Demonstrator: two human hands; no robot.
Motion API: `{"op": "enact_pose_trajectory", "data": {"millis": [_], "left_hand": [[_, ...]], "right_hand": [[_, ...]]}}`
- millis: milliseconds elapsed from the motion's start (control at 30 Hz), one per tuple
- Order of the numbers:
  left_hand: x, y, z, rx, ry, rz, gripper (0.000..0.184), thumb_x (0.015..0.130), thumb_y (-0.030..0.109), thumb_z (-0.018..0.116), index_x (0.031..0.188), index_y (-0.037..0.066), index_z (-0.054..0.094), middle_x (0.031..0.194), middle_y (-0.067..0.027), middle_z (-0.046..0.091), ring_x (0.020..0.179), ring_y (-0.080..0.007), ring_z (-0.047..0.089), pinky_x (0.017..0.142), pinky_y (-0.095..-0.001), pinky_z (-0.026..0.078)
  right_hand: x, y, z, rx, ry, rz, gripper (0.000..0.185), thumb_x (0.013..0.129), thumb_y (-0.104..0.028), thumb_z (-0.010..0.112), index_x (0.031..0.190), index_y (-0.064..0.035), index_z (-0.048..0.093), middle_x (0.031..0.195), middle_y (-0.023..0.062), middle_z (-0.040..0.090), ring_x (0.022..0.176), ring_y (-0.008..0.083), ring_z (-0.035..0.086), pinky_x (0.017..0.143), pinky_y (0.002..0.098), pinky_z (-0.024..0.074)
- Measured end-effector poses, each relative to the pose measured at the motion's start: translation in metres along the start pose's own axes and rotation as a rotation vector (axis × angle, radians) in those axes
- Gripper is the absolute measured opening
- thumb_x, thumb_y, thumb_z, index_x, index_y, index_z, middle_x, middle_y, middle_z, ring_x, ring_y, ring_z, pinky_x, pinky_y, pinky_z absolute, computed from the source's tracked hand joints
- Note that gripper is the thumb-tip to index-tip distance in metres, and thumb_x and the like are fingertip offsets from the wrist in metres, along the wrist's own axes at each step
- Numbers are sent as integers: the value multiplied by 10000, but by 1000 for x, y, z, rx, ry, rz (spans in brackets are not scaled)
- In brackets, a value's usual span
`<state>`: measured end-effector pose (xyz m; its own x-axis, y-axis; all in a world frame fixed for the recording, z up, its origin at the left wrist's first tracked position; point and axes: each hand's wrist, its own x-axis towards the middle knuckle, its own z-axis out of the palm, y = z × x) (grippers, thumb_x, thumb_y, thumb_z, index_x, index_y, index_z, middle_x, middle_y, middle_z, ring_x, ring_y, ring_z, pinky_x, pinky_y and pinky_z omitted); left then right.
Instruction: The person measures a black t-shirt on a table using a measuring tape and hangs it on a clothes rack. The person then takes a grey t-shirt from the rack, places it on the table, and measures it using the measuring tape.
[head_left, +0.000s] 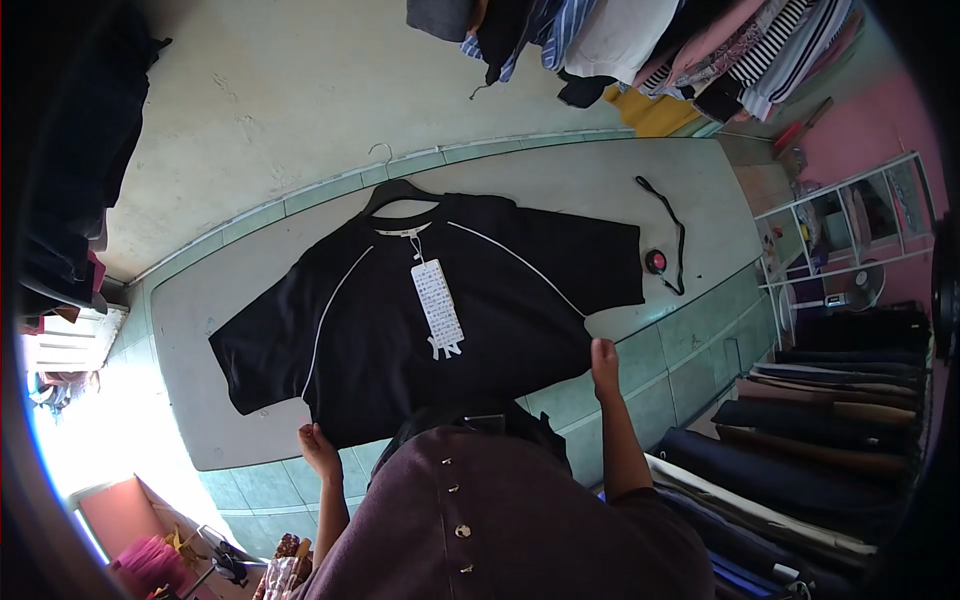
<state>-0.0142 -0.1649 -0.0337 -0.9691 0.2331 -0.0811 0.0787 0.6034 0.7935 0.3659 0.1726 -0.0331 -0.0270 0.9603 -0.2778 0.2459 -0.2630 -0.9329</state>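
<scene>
A black T-shirt [380, 320] with white piping lies spread on a pale table [190, 420], its neck toward the far side. A dark hanger [400, 190] sits in the neck, and its metal hook points to the wall. From the collar hangs a white printed tag [437, 305], resting on the chest and partly over a white print. My left hand [318, 452] is closed on the shirt's edge below the left sleeve. On the other side, my right hand [605, 368] pinches the shirt's edge below the right sleeve. The lower hem is partly hidden by my body.
A small round black-and-red device [655, 262] with a black strap [680, 230] lies at the table's right. Clothes [640, 40] hang above the far side. Folded trousers [810, 440] are stacked at right, near a white rack [850, 215] and a fan [860, 285].
</scene>
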Motion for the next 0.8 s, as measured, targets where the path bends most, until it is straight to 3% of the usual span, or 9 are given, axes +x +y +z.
{"op": "enact_pose_trajectory", "data": {"millis": [67,200,300,400,467,533,667,733,800], "left_hand": [[-2,15,-5,74,-110,-137,113,855,118,518,869,6,504,723,-16,505,645,-87,445,617,-233,379],[9,-26,-8,-98,-151,-25,151,834,96,541,947,1,506,767,-35,541,663,-91,484,615,-223,387],[12,-19,-20,-70,-287,-151,274,789,85,578,1030,2,477,799,-77,575,719,-148,552,665,-267,423],[14,54,-8,384,-252,-104,421,739,79,600,1118,5,433,930,-147,565,891,-253,552,797,-349,414],[25,73,10,471,78,415,539,723,121,602,1208,37,381,1105,-190,493,1082,-337,442,935,-398,324],[49,91,32,405,-26,509,588,778,245,561,1291,84,323,1296,-186,346,1219,-352,297,1003,-429,227],[90,108,76,649,-33,544,637,811,427,481,1346,163,258,1395,-129,225,1286,-341,187,999,-556,147],[106,110,91,825,-204,252,648,817,535,401,1363,237,217,1437,-58,125,1313,-333,93,935,-673,78],[110,111,95,853,-157,233,634,818,546,389,1360,266,214,1439,-41,121,1314,-332,83,913,-695,76]], "right_hand": [[-2,0,-2,-533,-37,-153,268,818,-213,588,937,11,501,796,43,558,712,99,510,611,233,403],[8,-18,-8,15,-120,31,160,798,-155,603,776,-12,535,653,-22,478,607,46,401,554,211,344],[16,-18,-19,-475,-76,-92,167,771,-148,627,794,-5,543,643,-9,496,603,56,434,565,210,365],[34,-22,0,-648,157,-431,258,747,-172,648,906,-9,526,828,87,542,742,182,512,657,283,417],[47,-43,23,-698,308,-647,354,743,-188,642,1011,-14,489,989,146,514,910,292,482,786,376,387],[62,-61,51,-746,252,-706,456,751,-208,624,1124,-23,439,1128,187,460,1059,362,417,899,436,329],[95,-67,100,-897,127,-768,571,809,-352,536,1296,-140,326,1323,188,313,1222,396,273,987,521,229],[104,-73,118,-1271,-128,-507,560,848,-501,381,1344,-291,227,1417,108,159,1288,374,145,981,616,136],[118,-77,125,-1279,-112,-473,553,849,-538,320,1346,-331,191,1429,72,115,1299,360,106,970,642,101]]}}
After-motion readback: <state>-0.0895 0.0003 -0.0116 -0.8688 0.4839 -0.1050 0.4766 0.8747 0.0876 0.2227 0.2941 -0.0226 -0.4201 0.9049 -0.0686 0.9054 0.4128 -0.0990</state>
